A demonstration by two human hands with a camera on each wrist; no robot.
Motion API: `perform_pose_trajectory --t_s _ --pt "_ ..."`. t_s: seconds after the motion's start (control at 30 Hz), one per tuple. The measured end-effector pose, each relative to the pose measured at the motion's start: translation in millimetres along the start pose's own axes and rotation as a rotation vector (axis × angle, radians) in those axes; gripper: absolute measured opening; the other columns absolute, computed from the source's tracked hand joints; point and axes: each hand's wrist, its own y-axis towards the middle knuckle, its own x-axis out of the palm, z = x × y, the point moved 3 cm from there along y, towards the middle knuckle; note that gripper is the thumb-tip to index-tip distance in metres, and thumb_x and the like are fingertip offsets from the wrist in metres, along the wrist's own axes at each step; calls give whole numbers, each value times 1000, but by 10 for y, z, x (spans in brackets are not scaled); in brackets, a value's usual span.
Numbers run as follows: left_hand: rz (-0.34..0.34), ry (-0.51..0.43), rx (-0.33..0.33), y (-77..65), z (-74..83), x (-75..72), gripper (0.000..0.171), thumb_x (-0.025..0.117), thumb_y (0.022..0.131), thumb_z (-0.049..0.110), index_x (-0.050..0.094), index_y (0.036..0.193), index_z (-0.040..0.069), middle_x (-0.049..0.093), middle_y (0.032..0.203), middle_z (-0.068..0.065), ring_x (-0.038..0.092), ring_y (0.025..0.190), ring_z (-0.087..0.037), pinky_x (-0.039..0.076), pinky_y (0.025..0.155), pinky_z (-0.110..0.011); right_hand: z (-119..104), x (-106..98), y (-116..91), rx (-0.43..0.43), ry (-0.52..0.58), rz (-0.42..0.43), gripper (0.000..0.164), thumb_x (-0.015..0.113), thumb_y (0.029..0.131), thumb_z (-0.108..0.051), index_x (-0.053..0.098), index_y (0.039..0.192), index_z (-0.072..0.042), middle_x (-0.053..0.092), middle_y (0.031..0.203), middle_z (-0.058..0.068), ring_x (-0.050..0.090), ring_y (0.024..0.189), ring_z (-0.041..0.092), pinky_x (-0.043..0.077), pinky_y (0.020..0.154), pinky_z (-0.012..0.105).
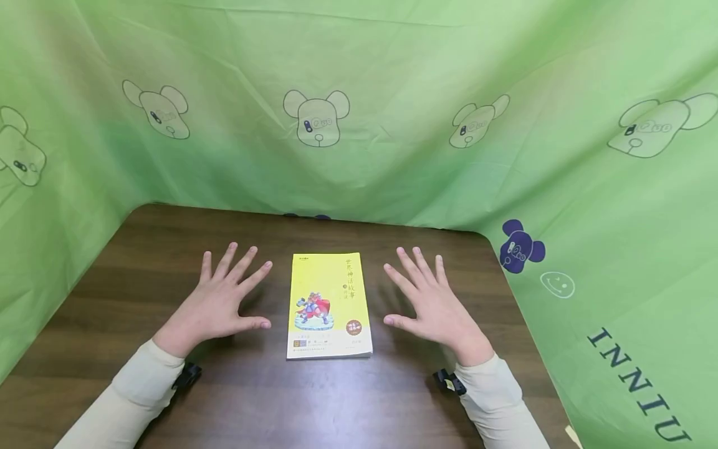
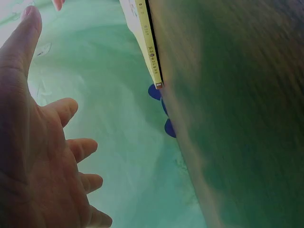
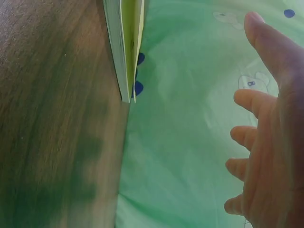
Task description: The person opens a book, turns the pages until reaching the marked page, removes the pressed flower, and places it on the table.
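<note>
Your left hand [image 1: 215, 305] and right hand [image 1: 434, 305] are raised above the table [image 1: 241, 405], fingers spread and holding nothing. The yellow book [image 1: 322, 280] lies between them, to the right of your left fingers and to the left of your right ones. Each thumb points inward at the book's lower half, near its edge but apart from it. Only the head view gives you the whole front cover, with its caped figure [image 1: 314, 310] nearest your left thumb and a round brown badge [image 1: 354, 327] nearest your right.

Your left wrist view adds the printed spine [image 2: 150, 47], facing your left fingers (its lettering is too small to read). Your right wrist view shows the page edges [image 3: 116, 52] on your right fingers' side, with the cover standing slightly off the pages, a gap the head view hides. Beyond your fingertips hangs a green cloth [image 1: 392, 174] printed with bear heads.
</note>
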Motion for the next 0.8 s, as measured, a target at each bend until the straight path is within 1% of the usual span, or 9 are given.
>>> perform_pose_trajectory --t_s 0.13,0.33,0.6,0.67,0.73,0.8 --pt "2 -3 7 2 10 -19 112 63 76 85 22 165 30 11 172 -13 -11 157 -41 -4 114 -77 -12 -19 1 -8 -5 -2 97 59 88 -75 23 165 -28 5 173 9 -5 159 37 -3 118 72" --pt "21 8 15 28 1 -76 112 63 76 85 24 164 29 13 172 -14 -8 157 -42 -2 114 -78 -17 -62 38 -24 -8 5 97 60 88 -74 23 165 -28 6 174 8 -5 159 36 -4 119 71" --pt "12 -8 3 35 1 -117 112 65 77 83 23 165 29 10 173 -12 -10 158 -41 -4 115 -77 -37 -91 45 -36 5 3 97 60 88 -74 21 165 -28 5 174 6 -3 159 36 -3 120 70" --pt "12 -15 8 27 18 -120 111 65 77 83 22 165 28 11 172 -13 -9 158 -41 -3 115 -77 -58 -96 38 -45 15 6 97 60 88 -74 22 165 -28 5 174 6 -2 159 36 -1 120 70" --pt "10 -15 13 16 38 -116 111 62 78 85 21 165 30 11 172 -12 -6 158 -43 -3 115 -77 -85 -96 30 -58 22 8 97 61 88 -73 23 165 -27 6 174 6 -3 159 34 1 119 71" --pt "13 -22 16 7 58 -112 110 62 79 84 21 165 29 12 172 -12 -2 158 -44 -2 115 -77 -116 -92 27 -72 35 8 97 62 88 -72 24 165 -26 7 174 6 -2 159 35 -1 120 70"
